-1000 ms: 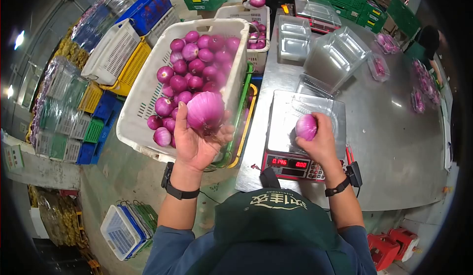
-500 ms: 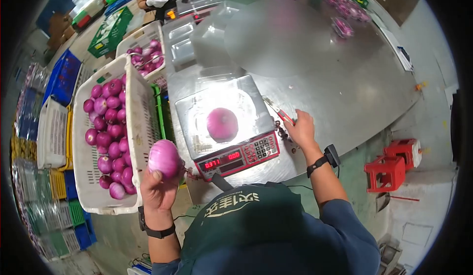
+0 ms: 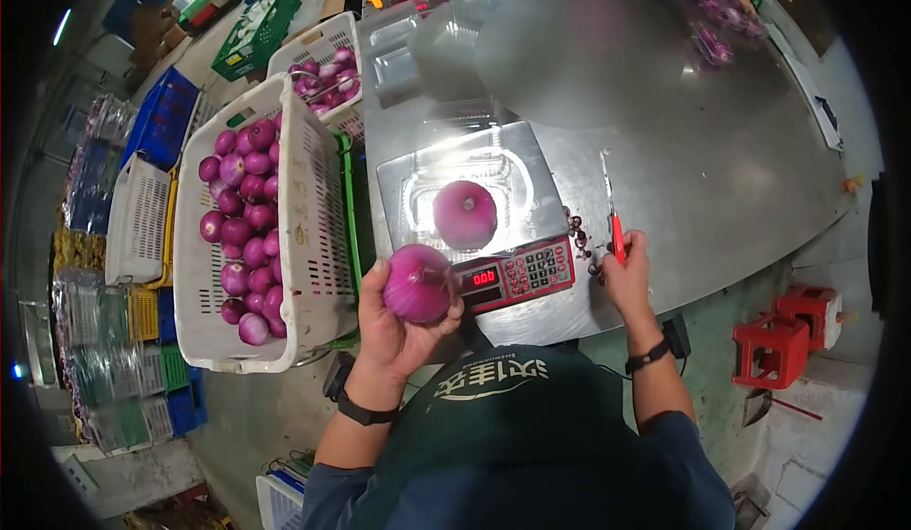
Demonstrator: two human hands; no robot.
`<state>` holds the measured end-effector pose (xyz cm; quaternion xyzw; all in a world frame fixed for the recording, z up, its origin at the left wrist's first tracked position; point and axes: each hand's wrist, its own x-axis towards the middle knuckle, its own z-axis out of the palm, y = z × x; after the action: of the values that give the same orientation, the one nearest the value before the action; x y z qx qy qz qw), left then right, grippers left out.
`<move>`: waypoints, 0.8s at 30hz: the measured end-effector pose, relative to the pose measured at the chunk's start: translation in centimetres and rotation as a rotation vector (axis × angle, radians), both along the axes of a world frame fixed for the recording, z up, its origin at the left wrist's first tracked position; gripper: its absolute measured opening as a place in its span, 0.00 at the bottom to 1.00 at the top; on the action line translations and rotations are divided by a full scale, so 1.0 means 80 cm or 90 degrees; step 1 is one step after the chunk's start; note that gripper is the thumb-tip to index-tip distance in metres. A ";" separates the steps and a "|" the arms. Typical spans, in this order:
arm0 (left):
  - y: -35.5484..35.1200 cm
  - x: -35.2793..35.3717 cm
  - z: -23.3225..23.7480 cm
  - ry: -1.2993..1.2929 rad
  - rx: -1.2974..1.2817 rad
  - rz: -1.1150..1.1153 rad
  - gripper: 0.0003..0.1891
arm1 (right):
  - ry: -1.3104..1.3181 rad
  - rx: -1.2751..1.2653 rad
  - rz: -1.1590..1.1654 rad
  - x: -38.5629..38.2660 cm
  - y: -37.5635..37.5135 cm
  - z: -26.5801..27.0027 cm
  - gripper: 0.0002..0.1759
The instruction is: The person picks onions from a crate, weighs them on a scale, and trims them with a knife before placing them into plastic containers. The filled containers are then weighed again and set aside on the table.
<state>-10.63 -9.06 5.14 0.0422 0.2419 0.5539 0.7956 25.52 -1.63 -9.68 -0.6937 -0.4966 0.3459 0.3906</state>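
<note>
While the right grip (image 3: 626, 278) holds a knife (image 3: 612, 209), left grip (image 3: 397, 329) cups an onion (image 3: 418, 283).

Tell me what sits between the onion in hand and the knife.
Head view: the scale's keypad panel sits between the held onion and the red-handled knife.

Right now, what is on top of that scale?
One purple onion lies in a clear plastic tray on the scale. Its top beneath them is mostly covered; a second onion, held in the left hand, hides part of the display.
</note>
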 end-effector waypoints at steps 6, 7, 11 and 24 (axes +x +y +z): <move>0.010 0.028 -0.003 0.040 0.048 -0.045 0.37 | 0.045 0.271 0.299 -0.082 -0.075 0.140 0.20; 0.010 0.036 0.000 0.039 0.047 -0.056 0.37 | 0.053 0.257 0.370 -0.089 -0.080 0.155 0.20; 0.011 0.055 0.002 0.135 0.071 -0.065 0.35 | 0.000 0.352 0.382 -0.114 -0.090 0.170 0.20; 0.004 0.096 0.008 0.208 0.138 -0.121 0.29 | -0.148 0.373 0.306 -0.099 -0.099 0.162 0.20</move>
<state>-2.97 -8.77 5.75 0.2392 0.3017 0.4846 0.7854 17.58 -9.57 3.26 -0.4513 -0.7635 0.1902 0.4210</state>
